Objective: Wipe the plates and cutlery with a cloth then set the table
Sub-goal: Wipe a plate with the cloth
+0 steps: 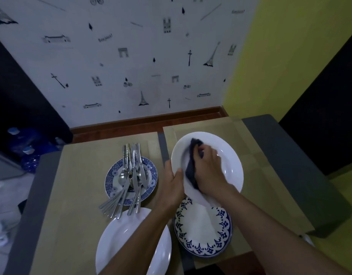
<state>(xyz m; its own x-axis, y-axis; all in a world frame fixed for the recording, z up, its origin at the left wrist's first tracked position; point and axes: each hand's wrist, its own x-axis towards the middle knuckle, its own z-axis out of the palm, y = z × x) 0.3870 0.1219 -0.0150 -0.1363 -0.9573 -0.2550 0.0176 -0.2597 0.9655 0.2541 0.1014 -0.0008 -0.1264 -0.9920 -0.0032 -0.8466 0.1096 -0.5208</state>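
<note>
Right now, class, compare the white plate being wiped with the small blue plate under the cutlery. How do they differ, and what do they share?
The white plate is plain; the small blue plate has a patterned rim. The white plate is larger, tilted, gripped by the left hand while the right hand presses a dark cloth on it; the small blue plate lies flat on the table, holding cutlery. Both are round.

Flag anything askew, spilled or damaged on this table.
Only the cutlery: heaped loosely on the small blue plate, handles jutting past its rim toward the near white plate. Nothing looks spilled or broken. The far white plate is tilted: the left hand holds it, the right hand wipes with the cloth.
</note>
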